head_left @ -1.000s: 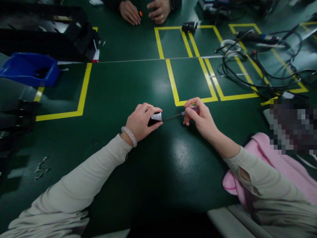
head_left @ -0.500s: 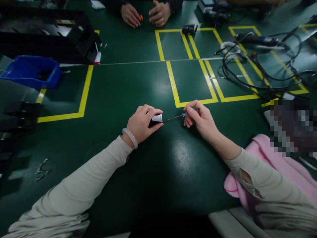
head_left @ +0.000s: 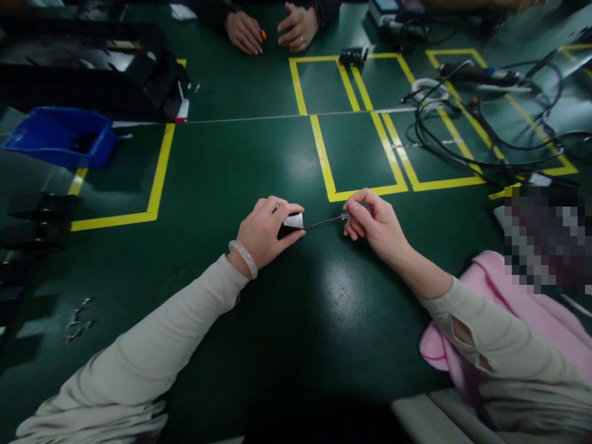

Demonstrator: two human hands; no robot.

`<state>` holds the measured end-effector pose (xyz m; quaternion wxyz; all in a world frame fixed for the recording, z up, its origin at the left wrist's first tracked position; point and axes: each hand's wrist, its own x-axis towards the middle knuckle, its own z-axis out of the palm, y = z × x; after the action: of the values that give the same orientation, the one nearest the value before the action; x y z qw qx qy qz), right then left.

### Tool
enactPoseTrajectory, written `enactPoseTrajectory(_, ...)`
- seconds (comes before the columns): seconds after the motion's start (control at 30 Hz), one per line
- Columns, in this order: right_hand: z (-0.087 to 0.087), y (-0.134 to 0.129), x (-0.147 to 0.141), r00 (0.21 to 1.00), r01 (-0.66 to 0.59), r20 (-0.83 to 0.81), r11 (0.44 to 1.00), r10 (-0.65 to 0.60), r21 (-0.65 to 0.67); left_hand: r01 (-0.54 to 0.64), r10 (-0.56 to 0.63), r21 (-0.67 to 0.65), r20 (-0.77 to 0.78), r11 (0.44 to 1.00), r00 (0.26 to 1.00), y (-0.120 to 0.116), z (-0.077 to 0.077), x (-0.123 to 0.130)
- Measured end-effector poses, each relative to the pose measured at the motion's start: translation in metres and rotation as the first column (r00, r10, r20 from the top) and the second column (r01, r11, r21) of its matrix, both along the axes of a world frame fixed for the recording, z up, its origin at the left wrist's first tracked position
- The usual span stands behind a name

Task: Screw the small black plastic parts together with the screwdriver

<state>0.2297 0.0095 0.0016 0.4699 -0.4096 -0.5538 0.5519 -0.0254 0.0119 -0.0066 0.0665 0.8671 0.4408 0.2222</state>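
Observation:
Near the middle of the green table, my left hand (head_left: 264, 233) is wrapped round a small black part with a whitish face (head_left: 294, 220). Its fingers and thumb lie along the two sides, and much of the part is hidden under the palm. To the right, my right hand (head_left: 374, 222) pinches the handle of a thin screwdriver (head_left: 329, 219). The screwdriver's shaft points left, and its tip is at the right end of the black part. Whether the tip sits inside the part cannot be made out.
A blue bin (head_left: 62, 139) and long black racks (head_left: 87, 71) stand at the left. Small metal pieces (head_left: 78, 320) lie lower left. Coiled cables (head_left: 490, 148) spread at the right, above a pink cloth (head_left: 499, 296). A person's hands (head_left: 296, 28) rest across the table.
My right hand has shifted very slightly with the screwdriver, whose shaft still points at the black part. My left hand keeps its place and hold.

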Motion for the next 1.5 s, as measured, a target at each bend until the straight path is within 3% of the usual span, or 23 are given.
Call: enactPoseTrajectory(1.5, -0.0008, 0.0003, 0.0007, 0.999, 0.017, 0.042, 1.0, -0.017, -0.007, -0.004, 0.003, 0.008, 0.005, 1.0, 1.0, 0.0003, -0.0021, -0.0004)
